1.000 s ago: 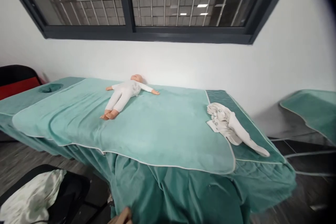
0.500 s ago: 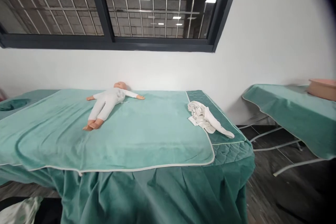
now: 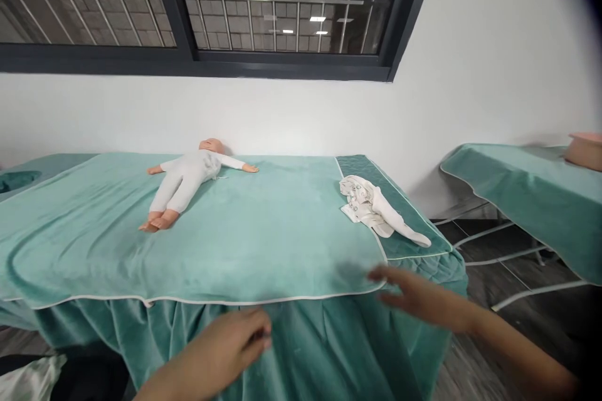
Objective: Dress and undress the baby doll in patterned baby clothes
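Green sheet [image 3: 282, 232] likely cushions the doll [image 3: 190, 172], upper left. Near its front edge, low in frame: left hand [image 3: 226, 348] half-curled, right hand [image 3: 418, 297] wide, both seemingly empty.

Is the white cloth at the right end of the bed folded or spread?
Neither: the white cloth lies crumpled in a loose heap, with one narrow part stretched out.

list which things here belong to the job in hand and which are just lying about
Likely in use, being nearest the hovering hands:
- light green blanket, under both
- crumpled white garment, beyond the right hand
- perhaps the doll

Seemingly just lying about:
- patterned cloth, lower left
- pinkish tub, right
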### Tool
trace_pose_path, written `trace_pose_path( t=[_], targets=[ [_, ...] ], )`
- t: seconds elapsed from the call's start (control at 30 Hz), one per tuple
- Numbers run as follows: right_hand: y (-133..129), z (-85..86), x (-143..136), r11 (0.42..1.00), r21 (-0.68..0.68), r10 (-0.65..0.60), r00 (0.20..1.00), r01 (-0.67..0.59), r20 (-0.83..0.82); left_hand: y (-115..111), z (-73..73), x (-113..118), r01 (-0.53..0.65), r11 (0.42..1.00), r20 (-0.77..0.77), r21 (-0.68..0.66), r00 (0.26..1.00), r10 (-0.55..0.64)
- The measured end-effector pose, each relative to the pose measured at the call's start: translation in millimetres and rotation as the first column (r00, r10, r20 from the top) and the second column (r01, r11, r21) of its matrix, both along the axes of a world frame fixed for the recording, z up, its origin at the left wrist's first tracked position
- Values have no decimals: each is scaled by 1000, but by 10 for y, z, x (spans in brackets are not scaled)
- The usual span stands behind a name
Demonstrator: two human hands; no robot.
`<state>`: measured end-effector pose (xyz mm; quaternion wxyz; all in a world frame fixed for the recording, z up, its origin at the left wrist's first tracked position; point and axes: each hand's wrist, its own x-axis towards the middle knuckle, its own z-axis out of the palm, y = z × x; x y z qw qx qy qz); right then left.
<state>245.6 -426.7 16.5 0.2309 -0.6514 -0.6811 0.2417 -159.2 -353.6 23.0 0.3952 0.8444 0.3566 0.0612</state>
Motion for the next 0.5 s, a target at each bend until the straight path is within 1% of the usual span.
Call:
trace_pose_path(
  t=[0.03,0.07,0.1,0.13,0.17,0.2,0.23,0.27,0.33,0.37,0.43,0.5],
  targets=[
    [287,-4,101,997,61,33,996,-38,79,133,25,150,-6,1000,18,28,1000,5],
    [574,-13,200,985,173,-34,982,2,184,272,37,302,-22,999,50,50,999,20],
    [849,-28,297,960,270,-146,951,70,272,413,31,447,-50,997,105,62,994,44],
    [1101,-50,388,929,334,-276,902,162,331,554,7,581,-74,996,163,51,984,65],
    [1324,-77,473,896,362,-390,846,257,364,697,-32,699,-109,994,228,28,969,99],
    [1515,-107,551,874,362,-456,804,324,381,841,-82,802,-148,989,297,2,945,141],
    [1673,-136,621,861,340,-495,776,378,391,989,-136,889,-182,983,361,-27,915,179],
    [1803,-162,683,856,295,-514,763,425,392,1142,-188,963,-217,974,421,-59,880,221],
    [1994,-191,785,860,185,-509,770,476,384,1459,-267,1083,-259,952,522,-162,796,305],
    [2065,-189,824,864,138,-497,781,483,379,1617,-289,1134,-269,933,557,-240,749,359],
    [2177,-142,873,876,96,-472,798,473,374,1910,-309,1218,-261,870,584,-418,657,477],
    [2260,-37,862,888,103,-455,821,449,346,2145,-319,1273,-191,804,590,-563,588,553]
  ],
)
